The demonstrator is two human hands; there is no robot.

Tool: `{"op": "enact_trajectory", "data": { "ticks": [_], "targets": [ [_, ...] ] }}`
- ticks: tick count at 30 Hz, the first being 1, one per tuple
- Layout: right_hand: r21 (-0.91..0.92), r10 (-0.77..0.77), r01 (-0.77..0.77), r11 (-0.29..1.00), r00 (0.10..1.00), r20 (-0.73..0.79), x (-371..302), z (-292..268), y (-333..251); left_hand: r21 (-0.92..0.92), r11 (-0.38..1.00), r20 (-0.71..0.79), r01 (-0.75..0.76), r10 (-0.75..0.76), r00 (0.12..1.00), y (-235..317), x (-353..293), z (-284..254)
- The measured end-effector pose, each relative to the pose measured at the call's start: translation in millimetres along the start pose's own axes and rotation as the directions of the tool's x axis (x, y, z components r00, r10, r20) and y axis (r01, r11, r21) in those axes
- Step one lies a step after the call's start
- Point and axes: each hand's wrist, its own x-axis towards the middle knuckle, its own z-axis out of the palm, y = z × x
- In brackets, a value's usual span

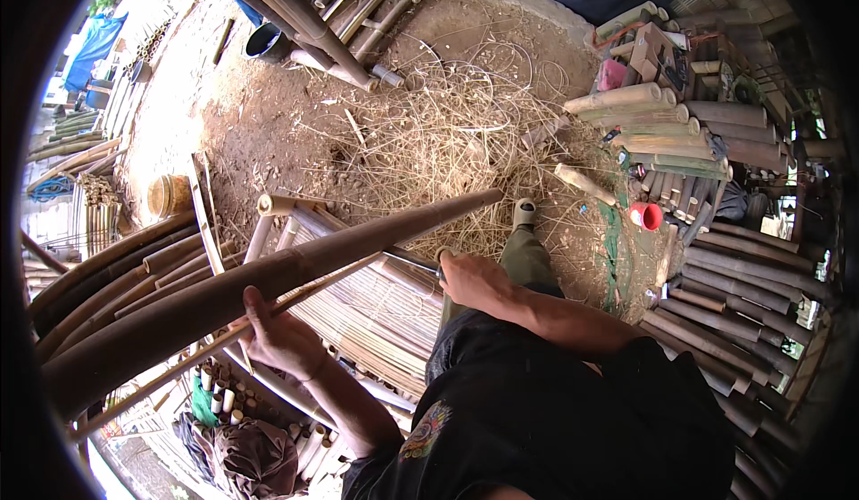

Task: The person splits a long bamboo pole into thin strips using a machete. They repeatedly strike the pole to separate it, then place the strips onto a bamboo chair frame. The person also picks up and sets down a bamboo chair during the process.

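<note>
A long, thick brown bamboo pole [304, 263] slants across in front of me, from the lower left up to the middle. Alongside its near edge runs a thin bamboo strip [192, 357]. My left hand [284, 343] is closed around this strip, its thumb against the pole's side. On the right, my right hand [479, 281] grips the handle of a knife [413, 258], its dark blade reaching left beside the pole. Whether the blade touches the pole I cannot tell. Beneath lies a slatted bamboo bench or rack [358, 321].
Tangled bamboo shavings [465, 133] cover the ground ahead, near my shoe [525, 212]. Stacked bamboo poles [743, 276] line the right side, with a red bucket [645, 216] beside them. More poles [170, 263] lie at left. A black bucket [267, 43] stands farther off.
</note>
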Motion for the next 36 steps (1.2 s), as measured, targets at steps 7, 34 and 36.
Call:
{"op": "enact_trajectory", "data": {
  "ticks": [7,34,36],
  "targets": [
    [0.25,0.003,-0.014,0.968,0.999,0.044,4,18,6,-0.055,0.995,0.139,0.086,-0.077,0.987,-7,7,-2],
    [-0.019,-0.096,0.095,0.995,0.967,-0.234,115,110,200,0.352,0.902,0.126,-0.25,0.219,0.968,-25,52,5],
    [0.059,-0.092,0.097,0.994,0.992,-0.082,135,105,230,0.275,0.921,0.115,-0.276,0.253,0.961,-15,59,7]
  ]
}}
